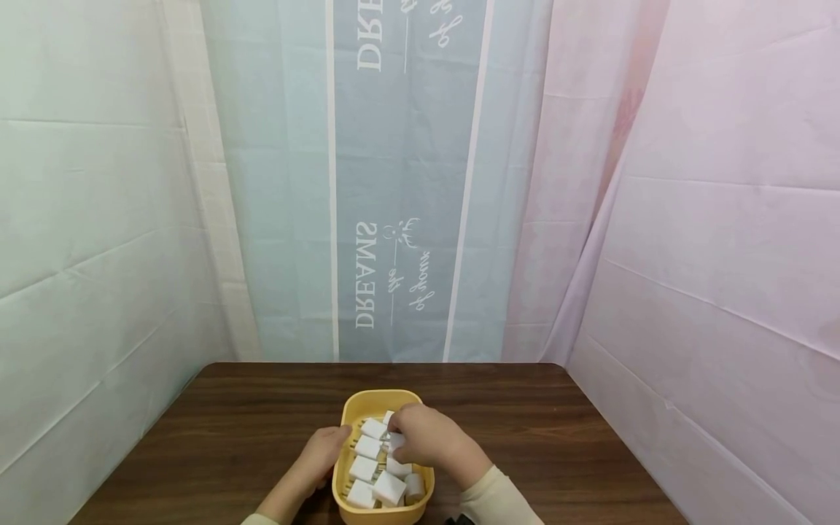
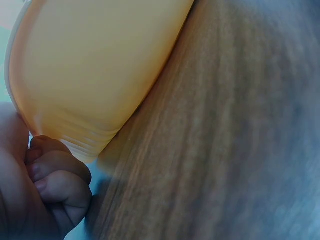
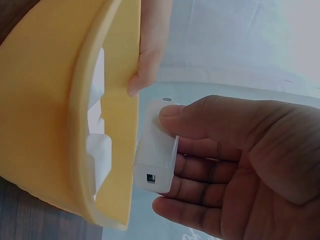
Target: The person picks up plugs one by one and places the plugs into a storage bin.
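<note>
A yellow plastic basket [image 1: 383, 398] stands on the table with several white, box-shaped pieces inside, like the block [image 1: 389, 488] near its front. My left hand [image 1: 320, 453] grips the basket's left side, its thumb over the rim. In the left wrist view the fingers [image 2: 62, 175] are curled against the basket's outer wall [image 2: 95, 65]. My right hand [image 1: 429, 437] is over the basket's right side. Between thumb and fingers it pinches a white charger adapter [image 3: 156, 145] with a small square port in its end face, at the level of the rim.
The dark wood table [image 1: 525, 430] reaches back to a blue curtain [image 1: 407, 175] with white lettering. Pale cloth hangs along the left side [image 1: 98, 219] and the right side [image 1: 715, 240]. A rounded white piece [image 1: 414, 487] lies in the basket's front right corner.
</note>
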A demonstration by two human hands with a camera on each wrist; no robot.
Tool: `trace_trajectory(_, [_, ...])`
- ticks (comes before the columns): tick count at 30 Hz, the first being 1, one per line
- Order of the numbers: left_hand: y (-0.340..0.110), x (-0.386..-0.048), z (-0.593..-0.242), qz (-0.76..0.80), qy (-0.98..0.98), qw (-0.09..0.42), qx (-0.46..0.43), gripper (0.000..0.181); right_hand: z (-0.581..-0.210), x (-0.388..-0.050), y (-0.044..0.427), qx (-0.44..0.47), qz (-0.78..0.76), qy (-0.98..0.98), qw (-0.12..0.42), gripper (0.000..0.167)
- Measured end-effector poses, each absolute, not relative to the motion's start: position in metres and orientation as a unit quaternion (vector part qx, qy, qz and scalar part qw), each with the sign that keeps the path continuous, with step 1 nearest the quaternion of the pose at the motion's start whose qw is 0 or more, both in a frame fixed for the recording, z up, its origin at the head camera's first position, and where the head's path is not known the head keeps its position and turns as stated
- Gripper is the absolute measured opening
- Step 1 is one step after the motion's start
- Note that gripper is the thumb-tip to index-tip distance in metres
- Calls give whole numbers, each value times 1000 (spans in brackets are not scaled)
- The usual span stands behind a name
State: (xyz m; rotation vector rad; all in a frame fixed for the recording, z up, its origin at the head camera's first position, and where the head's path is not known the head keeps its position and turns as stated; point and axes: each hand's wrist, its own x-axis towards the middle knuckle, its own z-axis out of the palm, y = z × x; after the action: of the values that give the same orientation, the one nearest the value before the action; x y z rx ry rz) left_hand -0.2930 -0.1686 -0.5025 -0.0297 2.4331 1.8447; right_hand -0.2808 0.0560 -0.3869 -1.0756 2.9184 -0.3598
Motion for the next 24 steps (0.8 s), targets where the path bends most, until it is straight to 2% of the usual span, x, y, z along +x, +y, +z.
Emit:
trace_trajectory(13, [-171, -295, -502, 603, 796, 53, -7, 48, -392, -286, 42, -338, -102, 936, 4, 23])
trace_trajectory(24, [-169, -293, -501, 608, 793, 40, -6, 46, -398, -287, 32, -333, -91, 938, 2, 25])
